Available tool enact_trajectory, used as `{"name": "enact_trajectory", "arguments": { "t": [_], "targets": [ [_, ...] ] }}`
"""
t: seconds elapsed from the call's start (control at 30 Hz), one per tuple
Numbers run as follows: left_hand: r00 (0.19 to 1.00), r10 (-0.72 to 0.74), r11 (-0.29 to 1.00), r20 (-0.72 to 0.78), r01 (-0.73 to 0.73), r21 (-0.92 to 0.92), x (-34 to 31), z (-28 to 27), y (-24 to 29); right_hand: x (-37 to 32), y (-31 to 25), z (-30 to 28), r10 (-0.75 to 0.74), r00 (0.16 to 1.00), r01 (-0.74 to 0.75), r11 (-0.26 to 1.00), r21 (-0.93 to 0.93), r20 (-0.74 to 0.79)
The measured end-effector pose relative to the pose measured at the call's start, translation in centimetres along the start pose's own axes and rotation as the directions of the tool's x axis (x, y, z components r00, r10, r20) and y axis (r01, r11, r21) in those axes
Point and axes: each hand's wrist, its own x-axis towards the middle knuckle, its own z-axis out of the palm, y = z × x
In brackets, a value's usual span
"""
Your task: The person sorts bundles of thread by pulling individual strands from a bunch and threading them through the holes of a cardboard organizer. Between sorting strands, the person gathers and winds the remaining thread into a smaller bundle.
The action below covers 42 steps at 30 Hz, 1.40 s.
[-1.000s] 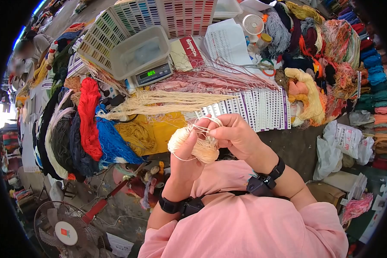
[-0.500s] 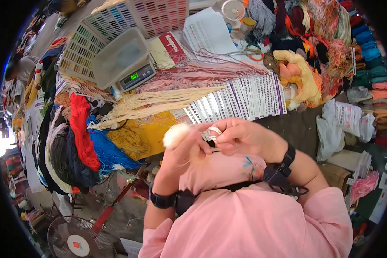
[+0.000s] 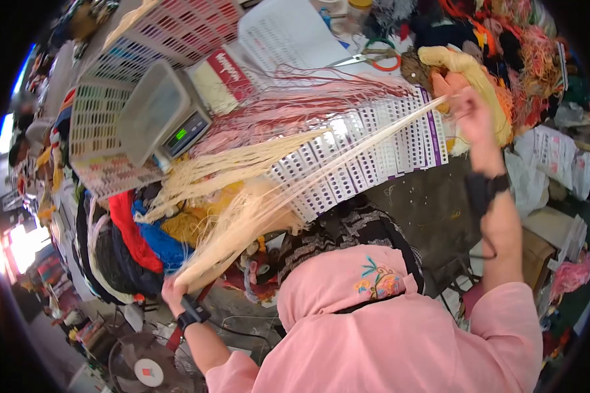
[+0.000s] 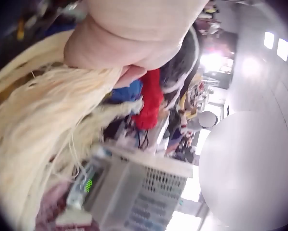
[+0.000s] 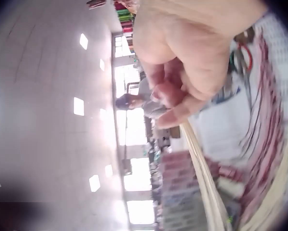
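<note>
A skein of cream yarn [image 3: 246,219] is stretched between the two hands, loose and wide toward the left, drawn to a thin bundle toward the right. My left hand [image 3: 174,293], low at the left, grips the wide end; the left wrist view shows the strands [image 4: 47,120] fanning out from beneath the hand. Up at the right, my right hand [image 3: 471,118] holds the narrow end, blurred in the head view. In the right wrist view its curled fingers [image 5: 175,96] pinch the taut strands [image 5: 201,168]. Another cream yarn bundle [image 3: 242,157] lies on the table behind.
Punched white cards [image 3: 373,141] and pink yarn strands [image 3: 295,98] cover the table. A scale [image 3: 185,134] with a plastic tub [image 3: 152,111] stands at the left, by colour charts [image 3: 177,36]. Scissors [image 3: 373,57] lie at the back. A fan [image 3: 144,367] stands on the floor, lower left.
The bunched cream skein held close at the chest has been pulled out long. My left hand has moved down and left, my right hand up and right, and the head view has shifted.
</note>
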Motion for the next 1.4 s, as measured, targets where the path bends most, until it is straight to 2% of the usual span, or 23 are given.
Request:
{"name": "enact_trajectory", "arguments": {
  "t": [0.03,0.07,0.13,0.17,0.2,0.23,0.27,0.3,0.33,0.37,0.4,0.43,0.5,0.6,0.67,0.77,0.87,0.9,1.03,1.13,1.23,1.33,1.4],
  "targets": [
    [1.0,0.01,0.998,0.004,-0.01,-0.059,0.8,-0.8,0.3,0.1,-3.1,-3.6,-0.15,0.945,0.142,0.989,-0.046,-0.29],
    [1.0,0.02,0.992,0.003,-0.019,-0.121,2.2,-1.7,0.4,0.2,-6.3,-6.6,-0.291,0.79,0.261,0.956,-0.134,-0.54],
    [0.999,0.034,0.968,-0.004,-0.034,-0.25,5.5,-2.5,0.7,-0.1,-12.5,-13.5,-0.416,0.749,0.399,0.905,-0.149,-0.516],
    [0.978,0.049,0.64,0.2,0.123,-0.758,6.4,0.2,2.5,0.8,-11.3,-12.9,-0.546,0.739,0.315,0.797,-0.514,-0.394],
    [0.916,0.062,0.099,0.397,0.39,-0.916,6.9,3.7,5.4,1.8,-8.4,-10.1,-0.618,0.751,0.209,0.557,-0.804,-0.233],
    [0.883,-0.095,-0.012,0.459,0.46,-0.888,4.5,12.5,13.8,2.3,-4.7,-7.6,-0.586,0.806,0.041,0.198,-0.979,-0.085],
    [0.848,-0.081,0.131,0.524,0.53,-0.838,4.6,18.7,16.0,2.8,-0.9,-5.0,-0.54,0.839,-0.067,-0.222,-0.973,0.065],
    [0.875,-0.268,0.245,0.402,0.466,-0.85,4.0,25.3,18.1,3.6,4.5,-4.7,-0.363,0.925,0.06,0.427,-0.902,-0.11],
    [0.827,-0.205,0.269,0.524,0.562,-0.782,4.1,29.7,18.5,3.8,8.8,-3.2,-0.143,0.953,-0.1,0.687,-0.72,-0.269],
    [0.76,-0.136,0.312,0.635,0.641,-0.701,4.2,34.0,18.8,4.3,12.3,-1.2,-0.061,0.958,-0.204,0.544,-0.814,-0.281],
    [0.735,-0.199,0.385,0.648,0.667,-0.638,3.7,37.9,19.8,4.8,14.8,-0.2,0.045,0.975,-0.209,0.495,-0.843,-0.216],
    [0.711,-0.263,0.451,0.652,0.688,-0.569,3.1,41.4,20.6,4.9,18.0,-0.2,0.021,0.978,-0.195,0.465,-0.863,-0.21],
    [0.614,-0.228,0.624,0.755,0.688,-0.37,2.2,47.3,21.6,5.2,21.4,1.0,-0.12,0.984,-0.071,0.401,-0.914,-0.129],
    [0.585,-0.254,0.747,0.77,0.625,-0.228,0.0,53.7,22.5,5.3,24.6,0.0,-0.309,0.947,0.15,0.174,-0.973,0.091],
    [0.676,-0.247,0.927,0.694,0.375,-0.035,-0.9,56.7,23.0,4.9,25.5,-0.7,-0.351,0.917,0.229,0.075,-0.971,0.189],
    [0.706,-0.227,0.972,0.671,0.21,0.108,-0.8,59.1,21.9,4.5,25.5,-1.0,-0.347,0.91,0.268,0.079,-0.96,0.225],
    [0.815,0.099,0.978,0.571,-0.186,0.096,-0.9,58.5,20.8,4.7,24.7,-1.6,-0.367,0.92,0.193,0.119,-0.974,0.137],
    [0.803,-0.051,0.993,0.593,-0.021,0.113,-1.0,57.8,21.0,4.6,24.8,-2.2,-0.335,0.929,0.199,0.09,-0.976,0.159],
    [0.725,-0.153,0.963,0.672,0.262,-0.064,-0.6,57.3,22.6,3.5,25.2,-0.1,-0.15,0.932,0.34,0.043,-0.939,0.331],
    [0.755,-0.129,0.945,0.643,0.29,-0.151,-0.7,58.0,21.7,3.2,25.5,-0.8,-0.152,0.915,0.388,0.079,-0.918,0.373],
    [0.738,-0.054,0.967,0.673,0.208,-0.15,-0.4,58.4,20.6,3.6,25.8,-1.2,-0.212,0.91,0.391,0.153,-0.907,0.357],
    [0.785,-0.039,0.995,0.618,0.087,-0.048,-0.2,57.8,20.5,3.5,26.0,-0.9,-0.238,0.919,0.352,0.143,-0.925,0.313],
    [0.698,-0.129,0.785,0.705,0.506,-0.357,0.0,55.3,20.9,3.5,25.9,-0.6,-0.235,0.927,0.327,0.132,-0.936,0.291]
  ]
}}
